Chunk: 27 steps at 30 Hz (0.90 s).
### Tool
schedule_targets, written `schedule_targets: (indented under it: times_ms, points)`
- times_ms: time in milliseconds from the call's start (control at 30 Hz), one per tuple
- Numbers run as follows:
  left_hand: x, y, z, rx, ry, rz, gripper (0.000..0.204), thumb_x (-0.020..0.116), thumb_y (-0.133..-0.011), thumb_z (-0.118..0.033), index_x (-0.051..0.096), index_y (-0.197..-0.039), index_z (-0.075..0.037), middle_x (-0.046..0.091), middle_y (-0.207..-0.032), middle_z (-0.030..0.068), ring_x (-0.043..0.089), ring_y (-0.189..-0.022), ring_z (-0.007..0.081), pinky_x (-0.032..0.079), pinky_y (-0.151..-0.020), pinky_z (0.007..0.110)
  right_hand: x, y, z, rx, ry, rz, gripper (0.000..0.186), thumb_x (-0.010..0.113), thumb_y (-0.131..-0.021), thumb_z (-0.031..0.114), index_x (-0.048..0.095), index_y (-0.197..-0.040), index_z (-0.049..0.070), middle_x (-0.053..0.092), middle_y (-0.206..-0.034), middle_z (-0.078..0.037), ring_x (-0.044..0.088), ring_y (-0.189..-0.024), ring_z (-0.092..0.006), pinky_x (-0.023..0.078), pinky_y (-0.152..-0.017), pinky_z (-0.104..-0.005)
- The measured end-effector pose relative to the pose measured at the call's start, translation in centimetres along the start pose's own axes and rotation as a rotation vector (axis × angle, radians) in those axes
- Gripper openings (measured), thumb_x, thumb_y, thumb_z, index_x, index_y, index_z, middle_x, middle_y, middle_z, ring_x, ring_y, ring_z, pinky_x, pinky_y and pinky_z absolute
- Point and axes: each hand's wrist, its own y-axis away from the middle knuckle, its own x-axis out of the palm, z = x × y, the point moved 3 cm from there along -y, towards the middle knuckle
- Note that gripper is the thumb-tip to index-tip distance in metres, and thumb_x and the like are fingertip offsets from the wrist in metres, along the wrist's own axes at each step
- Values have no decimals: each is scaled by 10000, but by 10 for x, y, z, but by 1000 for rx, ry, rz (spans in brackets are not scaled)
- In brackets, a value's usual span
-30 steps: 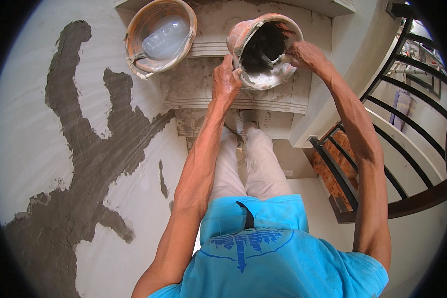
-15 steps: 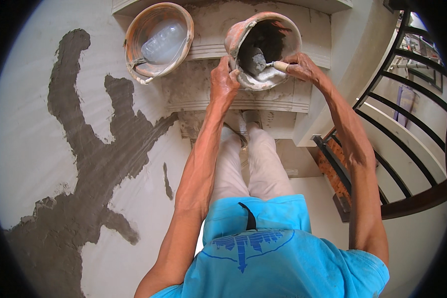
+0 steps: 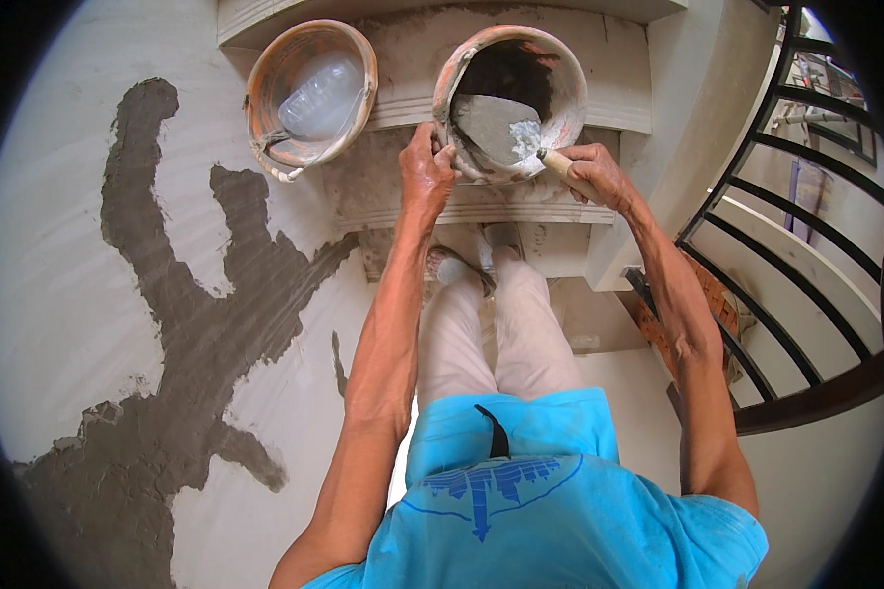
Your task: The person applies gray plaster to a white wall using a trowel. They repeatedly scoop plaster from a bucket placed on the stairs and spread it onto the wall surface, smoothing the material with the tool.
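My left hand is closed on the near-left rim of a mortar-smeared orange bucket, which tilts its mouth toward me. My right hand grips the wooden handle of a trowel at the bucket's near-right side. The trowel's broad grey blade lies inside the mouth, with a pale wet patch near the handle. Dark grey mortar shows in the bucket behind the blade; how deep it goes cannot be seen.
A second orange bucket stands to the left, holding a clear plastic bottle. Both stand on stone steps. Along the left, a white wall carries dark mortar patches. A black metal railing curves along the right.
The trowel has turned so its broad face shows, and my right hand has shifted slightly down and right. My left hand and the bucket appear a little further left.
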Motion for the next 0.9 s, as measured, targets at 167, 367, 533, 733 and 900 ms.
schedule_targets:
  times_ms: [167, 367, 533, 733, 900]
  points:
    - [-11, -7, -3, -76, 113, 5, 197, 612, -927, 28, 612, -1125, 39, 581, -827, 41, 616, -699, 118, 639, -607, 289, 11, 14, -5, -19, -113, -22, 541, 539, -717, 206, 735, -1165, -28, 618, -703, -63, 556, -541, -123, 473, -495, -281]
    - [-35, -23, 24, -104, 289, 64, 149, 597, -934, 23, 596, -1071, 80, 591, -799, 58, 651, -702, 144, 638, -603, 298, 27, 32, -6, -132, -178, -70, 533, 533, -752, 263, 702, -1147, -54, 621, -725, -70, 573, -572, -130, 465, -499, -282]
    - [-48, -40, 72, -257, 503, 86, 153, 595, -895, -4, 592, -1022, 82, 634, -911, 157, 732, -816, 313, 692, -686, 436, 42, 34, -19, -164, -195, -140, 394, 559, -813, 302, 702, -1003, -13, 615, -732, -42, 568, -593, -115, 434, -487, -277]
    - [-37, -33, 80, -333, 549, -22, 224, 595, -957, -32, 618, -1143, 89, 653, -902, 128, 690, -724, 230, 667, -634, 399, 60, 38, -6, -182, -246, -148, 478, 556, -822, 391, 691, -1039, -13, 591, -661, -54, 538, -512, -127, 422, -478, -283]
    - [-33, -1, 81, -413, 444, -145, 346, 582, -979, -68, 562, -1282, 98, 673, -945, 121, 675, -745, 189, 631, -657, 335, 65, 35, -7, -195, -274, -144, 472, 545, -826, 372, 673, -1057, -19, 600, -655, -69, 533, -489, -139, 433, -464, -290]
